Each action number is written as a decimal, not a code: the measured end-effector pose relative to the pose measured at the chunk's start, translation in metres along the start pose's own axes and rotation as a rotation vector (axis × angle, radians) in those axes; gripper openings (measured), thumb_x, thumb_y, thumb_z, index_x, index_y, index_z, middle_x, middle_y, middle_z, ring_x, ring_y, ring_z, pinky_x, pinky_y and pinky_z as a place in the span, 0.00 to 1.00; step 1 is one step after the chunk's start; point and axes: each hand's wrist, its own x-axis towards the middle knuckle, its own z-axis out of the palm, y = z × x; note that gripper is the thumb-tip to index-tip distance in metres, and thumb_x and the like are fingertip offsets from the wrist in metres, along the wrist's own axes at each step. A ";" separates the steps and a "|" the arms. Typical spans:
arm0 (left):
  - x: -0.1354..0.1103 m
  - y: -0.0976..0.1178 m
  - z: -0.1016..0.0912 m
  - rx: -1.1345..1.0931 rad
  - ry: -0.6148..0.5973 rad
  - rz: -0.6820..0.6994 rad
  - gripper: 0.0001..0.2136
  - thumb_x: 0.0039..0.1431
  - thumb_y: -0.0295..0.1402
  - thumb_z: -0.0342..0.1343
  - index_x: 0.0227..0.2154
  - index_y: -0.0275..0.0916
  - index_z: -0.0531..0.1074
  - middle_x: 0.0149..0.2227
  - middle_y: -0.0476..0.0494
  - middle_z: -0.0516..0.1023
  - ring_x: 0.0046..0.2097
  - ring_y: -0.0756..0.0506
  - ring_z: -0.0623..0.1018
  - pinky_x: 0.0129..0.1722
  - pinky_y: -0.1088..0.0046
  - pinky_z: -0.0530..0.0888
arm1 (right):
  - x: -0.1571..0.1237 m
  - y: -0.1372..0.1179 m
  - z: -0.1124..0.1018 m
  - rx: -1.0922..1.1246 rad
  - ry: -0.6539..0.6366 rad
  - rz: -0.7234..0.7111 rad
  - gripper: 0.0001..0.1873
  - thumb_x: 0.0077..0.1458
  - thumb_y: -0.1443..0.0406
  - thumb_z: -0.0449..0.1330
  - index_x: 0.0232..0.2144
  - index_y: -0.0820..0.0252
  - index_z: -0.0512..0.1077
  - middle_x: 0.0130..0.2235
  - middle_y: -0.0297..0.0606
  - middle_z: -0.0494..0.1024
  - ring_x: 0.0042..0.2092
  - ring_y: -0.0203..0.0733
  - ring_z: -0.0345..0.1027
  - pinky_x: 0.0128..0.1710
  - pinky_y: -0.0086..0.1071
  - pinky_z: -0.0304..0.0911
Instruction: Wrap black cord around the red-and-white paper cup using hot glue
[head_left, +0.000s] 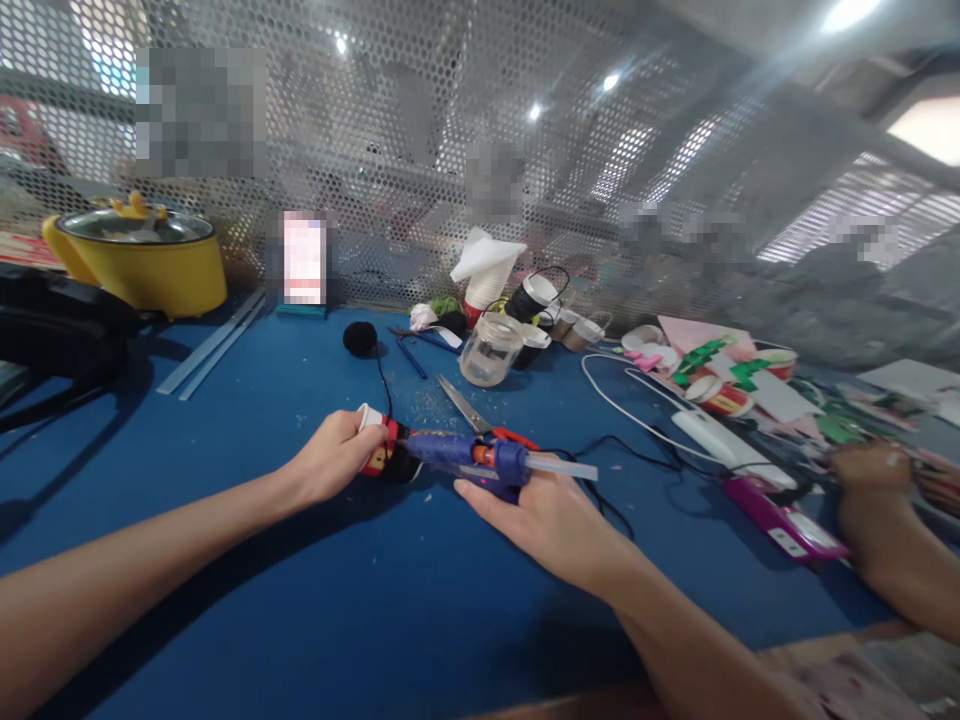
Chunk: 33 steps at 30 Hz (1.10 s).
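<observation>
While the left hand (341, 455) grips a small red paper cup (377, 458) low over the blue surface (300, 580), the right hand (559, 515) holds a blue glue gun (450, 447) level with it. The cup is tilted on its side, with its white rim toward the left palm and its dark-wrapped part toward the glue gun; this grip appears chosen to leave the wrapped part exposed to the nozzle. The nozzle lies at the cup, but whether it touches cannot be determined. A strand of black yarn (385, 385) runs from the cup to a ball of yarn (360, 339), which rests beyond the left hand, presumably so that the strand can feed without crossing the glue gun. The clear glue stick (562, 466) projects from the rear of the glue gun, well away from the cup. Scissors (463, 405) lie just behind the glue gun, and a clear jar (490, 350) stands beyond them; both are probably placed there for easy reach. The left fingers are drawn in narrowly around the cup, with the thumb across its near side and the far fingertips hidden. The right fingers are wrapped around the glue gun's handle, with the thumb extended along the near side; how far the trigger is pressed cannot be seen.
</observation>
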 end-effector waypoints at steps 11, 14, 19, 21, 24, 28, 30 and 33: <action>0.001 -0.004 0.000 0.010 -0.006 0.006 0.11 0.45 0.36 0.41 0.15 0.36 0.56 0.16 0.54 0.52 0.19 0.54 0.53 0.17 0.78 0.51 | -0.001 0.000 0.000 -0.017 0.009 -0.026 0.10 0.48 0.61 0.50 0.25 0.61 0.68 0.26 0.35 0.72 0.28 0.37 0.64 0.29 0.28 0.59; 0.001 -0.004 0.000 0.005 -0.008 0.003 0.10 0.45 0.36 0.41 0.14 0.36 0.55 0.16 0.54 0.52 0.19 0.54 0.53 0.17 0.78 0.51 | -0.002 0.001 0.001 -0.017 0.008 -0.060 0.10 0.48 0.61 0.51 0.25 0.60 0.68 0.26 0.35 0.72 0.28 0.36 0.64 0.29 0.28 0.59; 0.002 -0.006 0.000 0.002 -0.008 0.000 0.10 0.45 0.35 0.41 0.15 0.36 0.56 0.16 0.54 0.52 0.19 0.54 0.53 0.17 0.78 0.51 | -0.003 0.001 0.003 0.012 -0.004 -0.068 0.10 0.48 0.62 0.51 0.26 0.60 0.69 0.27 0.35 0.72 0.29 0.36 0.64 0.29 0.27 0.59; 0.002 -0.005 0.000 0.003 -0.007 0.005 0.10 0.46 0.36 0.41 0.15 0.36 0.56 0.16 0.54 0.52 0.19 0.54 0.53 0.17 0.78 0.51 | -0.002 0.002 0.002 0.046 -0.009 -0.043 0.10 0.47 0.61 0.51 0.28 0.60 0.69 0.28 0.35 0.72 0.29 0.37 0.64 0.29 0.28 0.59; 0.000 -0.004 0.000 -0.011 -0.013 0.021 0.10 0.46 0.35 0.41 0.15 0.36 0.55 0.16 0.54 0.52 0.19 0.55 0.53 0.18 0.78 0.51 | 0.002 0.006 -0.003 0.143 0.032 0.058 0.10 0.46 0.60 0.52 0.24 0.60 0.68 0.21 0.34 0.70 0.23 0.36 0.62 0.23 0.28 0.58; -0.003 -0.005 0.000 -0.055 -0.045 0.083 0.10 0.47 0.34 0.40 0.16 0.36 0.55 0.17 0.54 0.54 0.21 0.54 0.55 0.20 0.79 0.54 | 0.011 0.017 -0.013 0.449 -0.012 0.158 0.15 0.46 0.60 0.52 0.13 0.61 0.60 0.11 0.28 0.60 0.15 0.30 0.54 0.17 0.26 0.53; -0.004 -0.007 -0.001 -0.053 -0.050 0.141 0.10 0.48 0.34 0.40 0.17 0.36 0.57 0.18 0.54 0.54 0.22 0.54 0.56 0.21 0.78 0.55 | 0.017 0.023 -0.017 0.592 -0.004 0.154 0.16 0.46 0.62 0.52 0.12 0.61 0.58 0.11 0.28 0.59 0.15 0.29 0.53 0.18 0.25 0.53; -0.005 -0.011 -0.002 -0.020 -0.037 0.224 0.11 0.49 0.35 0.40 0.16 0.36 0.56 0.18 0.54 0.53 0.21 0.54 0.55 0.21 0.79 0.55 | 0.024 0.028 -0.023 0.722 0.079 0.184 0.13 0.44 0.65 0.55 0.13 0.62 0.59 0.13 0.28 0.61 0.16 0.28 0.54 0.17 0.24 0.51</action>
